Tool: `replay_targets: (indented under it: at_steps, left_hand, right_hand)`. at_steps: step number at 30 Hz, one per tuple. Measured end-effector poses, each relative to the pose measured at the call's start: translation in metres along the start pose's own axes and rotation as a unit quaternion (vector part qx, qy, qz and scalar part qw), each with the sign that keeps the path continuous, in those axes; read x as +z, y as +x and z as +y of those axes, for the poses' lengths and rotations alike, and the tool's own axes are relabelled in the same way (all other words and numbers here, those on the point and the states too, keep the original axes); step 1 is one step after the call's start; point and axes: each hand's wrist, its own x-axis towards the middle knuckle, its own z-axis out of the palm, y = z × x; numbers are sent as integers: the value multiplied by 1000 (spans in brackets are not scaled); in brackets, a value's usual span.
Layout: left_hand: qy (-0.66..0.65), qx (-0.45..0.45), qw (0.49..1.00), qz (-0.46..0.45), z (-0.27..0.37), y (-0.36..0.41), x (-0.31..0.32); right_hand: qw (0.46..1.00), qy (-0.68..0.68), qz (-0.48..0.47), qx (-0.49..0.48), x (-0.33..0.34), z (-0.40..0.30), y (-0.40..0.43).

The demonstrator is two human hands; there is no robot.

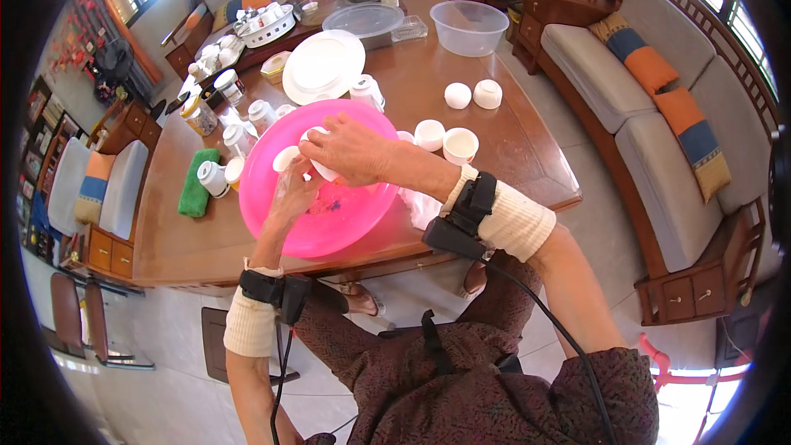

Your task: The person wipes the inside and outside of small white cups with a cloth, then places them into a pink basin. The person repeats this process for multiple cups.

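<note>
Above a bright pink plastic basin (364, 225), my right hand (355, 151) grips a white cup (322, 168), its fingers hiding much of it. My left hand (295, 190) holds the same cup from below, fingertips close to the right hand's. Another white cup (285, 159) shows just beyond the left fingers; whether it is held or rests in the basin is unclear. Water and a reddish and blue printed pattern show at the basin's bottom. Right of the basin, white cups (460, 146) stand on the wooden table (519, 167), partly behind my right forearm.
Two small white cups (473, 95) sit farther right. Left of the basin are several upturned glasses and mugs (213, 178) and a folded green towel (198, 184). Behind it lie white plates (324, 65), a clear plastic tub (469, 28) and a tea tray (269, 26). A crumpled pale cloth (421, 207) lies near the front edge.
</note>
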Motion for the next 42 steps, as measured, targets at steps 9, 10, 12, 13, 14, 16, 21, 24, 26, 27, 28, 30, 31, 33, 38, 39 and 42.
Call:
replay_targets:
  at_steps: [9,10,12,13,14,16,21,24,26,27,28,30,31,33,38,39,42]
  left_hand:
    - [-19,-60,998,-12,13,23,14]
    - [-25,-60,998,-10,28,25,15]
    - [-44,-12,999,-6,51,24,14]
    - [-51,-43,997,-41,69,29,18]
    - [-33,-83,996,-19,55,20,11]
    - [-120,-37,990,-64,72,32,24]
    - [-145,69,985,-60,98,50,63]
    - [-175,67,978,-92,105,59,81]
    - [-178,59,975,-116,107,65,93]
    - [-177,54,975,-120,107,68,98]
    - [-175,49,975,-125,107,69,102]
    - [-177,49,976,-121,105,71,109]
    - [-178,50,976,-115,105,72,111]
    - [-183,44,975,-119,102,73,117]
    - [-181,60,975,-110,91,75,122]
    - [-189,50,973,-123,88,75,120]
    - [-207,45,970,-120,88,75,121]
  right_hand:
    - [989,39,-39,134,-9,55,-27]
    - [988,38,-31,144,-20,68,-40]
    - [982,65,17,174,-33,85,-65]
    - [973,82,51,209,-41,94,-85]
    - [968,112,25,223,-22,97,-70]
    - [949,81,-36,302,-38,122,-106]
    - [922,-14,-128,365,-17,156,-173]
    - [907,-89,-214,353,-1,160,-192]
    - [896,-147,-260,329,10,161,-197]
    - [896,-145,-261,330,14,162,-199]
    - [899,-163,-258,315,17,162,-200]
    - [901,-180,-254,302,23,164,-204]
    - [903,-195,-253,286,26,165,-205]
    - [905,-210,-252,272,34,171,-213]
    - [925,-215,-185,251,41,170,-216]
    - [926,-214,-184,251,41,169,-215]
    - [925,-191,-164,286,42,172,-222]
